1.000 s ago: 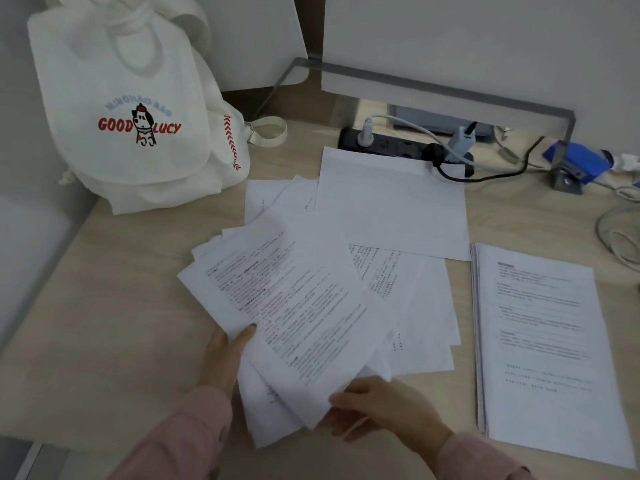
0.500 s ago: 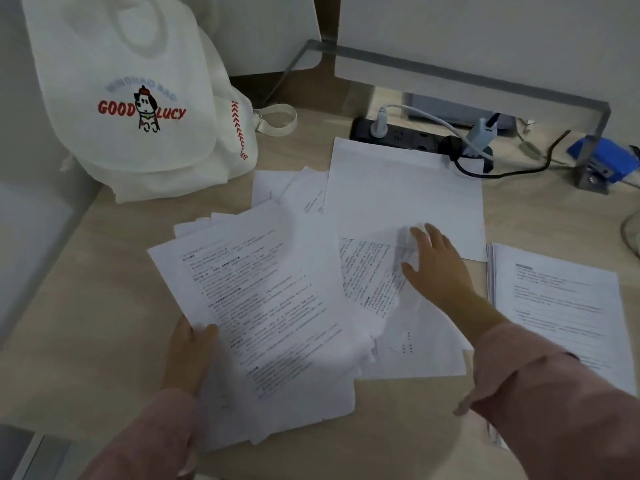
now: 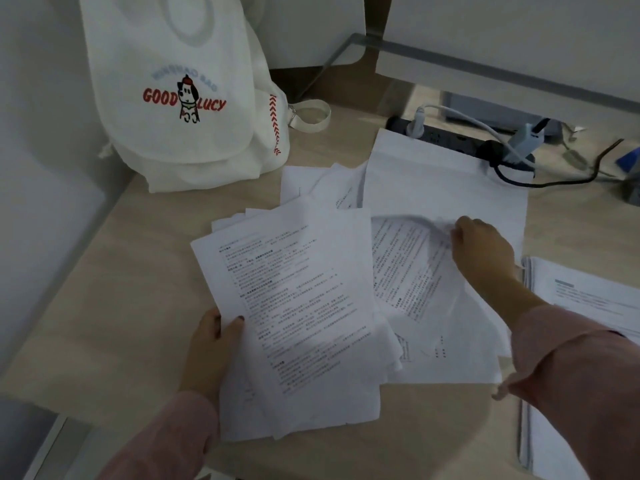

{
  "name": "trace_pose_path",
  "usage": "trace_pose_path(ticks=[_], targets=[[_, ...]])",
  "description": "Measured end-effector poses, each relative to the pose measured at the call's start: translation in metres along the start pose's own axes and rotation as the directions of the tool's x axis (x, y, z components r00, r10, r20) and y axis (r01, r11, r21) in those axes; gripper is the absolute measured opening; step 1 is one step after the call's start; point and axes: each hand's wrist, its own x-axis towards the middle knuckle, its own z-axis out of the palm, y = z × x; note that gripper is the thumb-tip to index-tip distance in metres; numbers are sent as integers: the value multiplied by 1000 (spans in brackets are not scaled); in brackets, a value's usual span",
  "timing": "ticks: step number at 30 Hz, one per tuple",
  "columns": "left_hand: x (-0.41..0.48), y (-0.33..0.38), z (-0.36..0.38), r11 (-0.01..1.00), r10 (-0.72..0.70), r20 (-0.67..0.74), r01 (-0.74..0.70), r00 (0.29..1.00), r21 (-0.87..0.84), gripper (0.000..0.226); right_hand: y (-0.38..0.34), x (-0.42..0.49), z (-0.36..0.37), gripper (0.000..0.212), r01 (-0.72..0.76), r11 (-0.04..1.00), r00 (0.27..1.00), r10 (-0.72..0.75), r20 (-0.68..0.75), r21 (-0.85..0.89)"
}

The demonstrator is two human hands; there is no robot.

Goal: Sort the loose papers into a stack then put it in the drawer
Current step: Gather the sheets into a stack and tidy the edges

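A white canvas bag (image 3: 176,98) printed "GOOD LUCY" stands at the far left of a wooden desk (image 3: 104,289). Beside it the left hand (image 3: 211,348) grips a fanned bundle of printed papers (image 3: 298,313) at its left edge, thumb on top. To the right, the right hand (image 3: 481,244) pinches the curled top of a loose sheet (image 3: 408,268) among scattered pages below a black power strip (image 3: 446,136); a squared stack (image 3: 588,299) lies at the far right edge.

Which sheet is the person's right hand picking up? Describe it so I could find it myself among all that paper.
Start at the white cloth bag in the desk's far left corner, then move right across the fanned bundle held by the left hand. Just past it, the right hand pinches a printed sheet at its top edge. Unlike its flat neighbours, this one is curling upward and blurred.
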Motion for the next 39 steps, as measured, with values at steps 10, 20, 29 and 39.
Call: trace_pose_path(ticks=[10,20,29,39], targets=[[2,0,-2,997,-55,12,55,998,48,22,-50,-49,-92,20,-78,506,996,70,49,859],[4,-5,-5,996,-81,43,82,996,-35,24,-44,-77,-91,17,-383,5,918,-112,381,924],[7,-8,-7,994,-79,46,82,996,-71,13,-64,-88,-15,19,-503,503,843,103,528,703],[9,-6,-9,975,-140,72,151,987,-163,20,-68,-47,-34,37,201,978,928,-209,307,57]])
